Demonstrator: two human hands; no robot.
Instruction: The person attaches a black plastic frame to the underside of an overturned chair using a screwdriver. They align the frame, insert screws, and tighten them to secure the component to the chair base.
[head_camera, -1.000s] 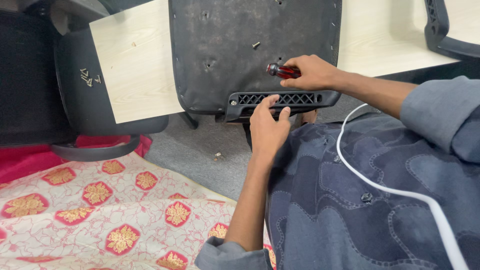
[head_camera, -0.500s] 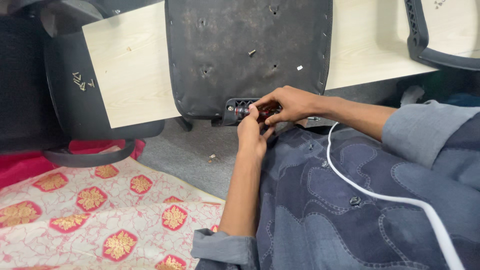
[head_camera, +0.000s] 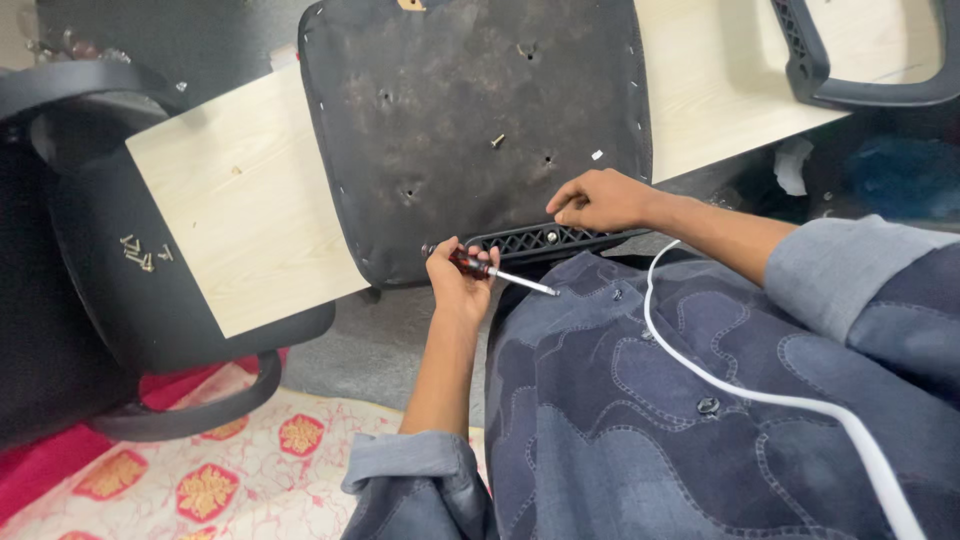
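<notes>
Left hand (head_camera: 458, 283) grip pinching screwdriver (head_camera: 497, 271), right hand (head_camera: 600, 200) fingers pressed on black bracket (head_camera: 540, 240), partly hidden.

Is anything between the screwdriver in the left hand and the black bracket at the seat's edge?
Nothing visible. The left hand holds the screwdriver just below the bracket, tip pointing right, away from it. The right hand rests on the bracket's upper edge, right of the screwdriver.

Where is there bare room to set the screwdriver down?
The pale wooden board is bare between the loose screws and the upturned seat. Crowded around the black bracket, where left hand and right hand work.
</notes>
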